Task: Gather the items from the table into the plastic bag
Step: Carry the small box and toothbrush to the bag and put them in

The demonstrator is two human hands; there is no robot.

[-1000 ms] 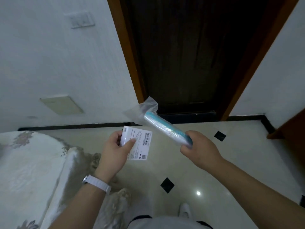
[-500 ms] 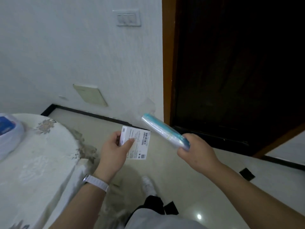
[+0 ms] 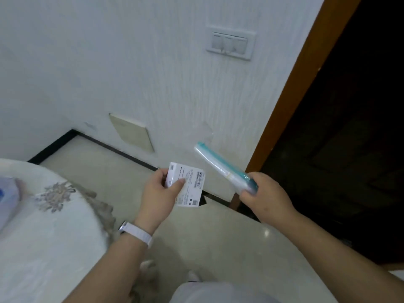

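White box (image 3: 188,184) with barcode, in left hand (image 3: 157,197). Teal tube (image 3: 220,165) in clear wrap, tilted, in right hand (image 3: 264,197). Pale bag (image 3: 7,204) on table (image 3: 54,237), far left.

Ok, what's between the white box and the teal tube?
Nothing held there: in the head view the white box in the left hand and the teal tube in the right hand are apart, only wall behind the gap.
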